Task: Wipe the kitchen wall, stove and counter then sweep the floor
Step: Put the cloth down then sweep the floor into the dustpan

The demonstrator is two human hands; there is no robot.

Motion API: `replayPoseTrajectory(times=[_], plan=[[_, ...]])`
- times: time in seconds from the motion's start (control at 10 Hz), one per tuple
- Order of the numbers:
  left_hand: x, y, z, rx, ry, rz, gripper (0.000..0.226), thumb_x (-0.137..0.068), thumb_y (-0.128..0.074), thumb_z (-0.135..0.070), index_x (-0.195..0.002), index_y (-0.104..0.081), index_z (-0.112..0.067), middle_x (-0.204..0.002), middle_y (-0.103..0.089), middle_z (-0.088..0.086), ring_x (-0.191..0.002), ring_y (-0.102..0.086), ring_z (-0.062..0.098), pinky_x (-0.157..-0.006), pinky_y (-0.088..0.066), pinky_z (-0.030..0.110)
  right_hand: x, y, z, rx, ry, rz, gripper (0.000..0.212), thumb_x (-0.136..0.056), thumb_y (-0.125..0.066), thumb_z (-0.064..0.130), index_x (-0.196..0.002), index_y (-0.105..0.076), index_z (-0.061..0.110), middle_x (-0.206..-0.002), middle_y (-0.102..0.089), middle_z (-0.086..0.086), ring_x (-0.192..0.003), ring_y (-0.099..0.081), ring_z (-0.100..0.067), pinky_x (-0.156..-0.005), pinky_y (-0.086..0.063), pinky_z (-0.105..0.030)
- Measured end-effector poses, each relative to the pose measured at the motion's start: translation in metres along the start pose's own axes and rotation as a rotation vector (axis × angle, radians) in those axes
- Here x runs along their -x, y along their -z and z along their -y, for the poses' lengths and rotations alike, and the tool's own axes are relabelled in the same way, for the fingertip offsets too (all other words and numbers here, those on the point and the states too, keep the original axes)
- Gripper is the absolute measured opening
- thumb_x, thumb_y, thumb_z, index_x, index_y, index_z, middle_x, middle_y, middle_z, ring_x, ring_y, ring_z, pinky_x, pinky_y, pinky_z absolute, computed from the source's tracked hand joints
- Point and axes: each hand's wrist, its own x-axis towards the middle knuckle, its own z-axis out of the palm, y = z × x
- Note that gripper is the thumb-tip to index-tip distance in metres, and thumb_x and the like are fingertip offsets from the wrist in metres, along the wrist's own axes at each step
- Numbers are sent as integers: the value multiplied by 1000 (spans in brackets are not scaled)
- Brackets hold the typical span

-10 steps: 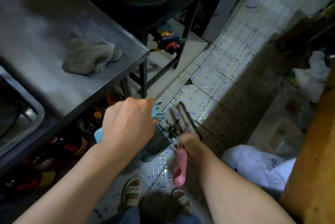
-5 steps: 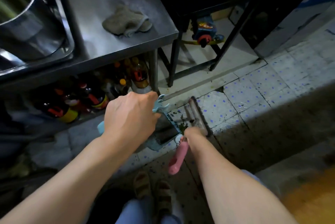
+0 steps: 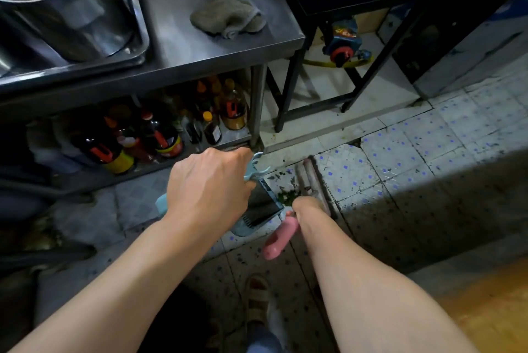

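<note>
Left hand clenched round the handle of a light-blue dustpan, knuckles up; the pan's dark ribbed mouth tips down onto the floor tiles, facing right. Right hand grips a hand brush by its pink handle, fingers hidden under the wrist; the brush head, dull and worn, lies on the tiles just right of the pan's lip. Between pan and brush, a small heap of green leafy scraps, more flecks scattered farther out. Tiles pale with blue dots, grimy, cracked near the raised step. Far left: steel counter with a crumpled grey cloth near its right edge, a large steel pot in the sink. Sauce bottles crowd the shelf beneath. Sandalled foot near, below the hands.
</note>
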Motion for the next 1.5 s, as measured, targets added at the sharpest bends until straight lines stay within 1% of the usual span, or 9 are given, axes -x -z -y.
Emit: replayPoseTrajectory(times=[0.3,0.5,0.6,0.8,0.9,1.1,1.2,1.3,1.5], plan=[[34,-7,47,58,-53,-31,31,-88,-55,-49,-111,-52,-29,-89,-64,1,-89,-62,28,-64,-36,30,23,-43,-20,-254,101,-19,38,-97,-37,2,-135,-41,-5,-129,-54,-18,-56,-43,-10,-28,-36,-11],[44,-23,68,56,-79,-17,28,-89,-53,-50,-106,-51,-28,-67,-41,-4,-78,-56,27,-61,-34,29,19,-59,-31,-284,147,-29,38,-96,-40,-2,-133,-42,-8,-71,-41,-1,-57,-43,-8,-31,-37,-10],[39,-31,73,48,-72,-11,32,-89,-53,-51,-112,-50,-29,-77,-54,-1,-80,-58,27,-62,-34,30,12,-59,-23,-65,23,-87,32,-98,-44,7,-126,-48,-7,-65,-42,-1,-52,-40,-7,-33,-37,-15],[8,-45,65,16,-55,18,27,-89,-53,-49,-107,-51,-29,-67,-38,-4,-73,-51,25,-62,-33,29,-42,-45,-18,-162,151,-147,40,-96,-41,-1,-135,-39,-7,-133,-50,-22,-54,-47,-11,-31,-38,-11],[-8,-53,61,-9,-47,24,26,-89,-52,-49,-107,-50,-31,-64,-34,-5,-68,-40,22,-61,-33,29,-72,-39,-9,-168,154,-143,39,-94,-42,-4,-134,-41,-9,-134,-49,-24,-32,-52,-1,-29,-37,-12],[-26,-63,61,-26,-21,31,25,-89,-51,-49,-107,-49,-32,-62,-34,-6,-71,-47,24,-60,-32,29,-117,-47,5,-33,0,-229,29,-98,-44,8,-120,-49,-10,-85,-56,-15,-57,-49,-20,-41,-44,-19],[-31,-67,63,-22,-14,32,23,-88,-53,-48,-104,-49,-32,-61,-32,-7,-69,-42,22,-59,-31,29,-123,-57,3,-78,-12,-225,16,-97,-45,5,-103,-47,-10,-71,-50,-13,-66,-56,-23,-65,-52,-31],[-32,-71,64,-1,-13,48,24,-88,-55,-46,-107,-50,-32,-62,-33,-7,-70,-44,23,-60,-32,29,-120,-71,-3,-33,15,-225,27,-95,-46,4,-119,-46,-8,-80,-57,-15,-72,-61,-25,-68,-55,-35],[-19,-72,70,24,-26,46,28,-89,-54,-48,-110,-51,-31,-63,-34,-7,-70,-43,21,-62,-34,30,-101,-97,-27,105,23,-212,27,-94,-48,1,-120,-49,-6,-101,-65,-19,-49,-51,-18,-33,-40,-25]])
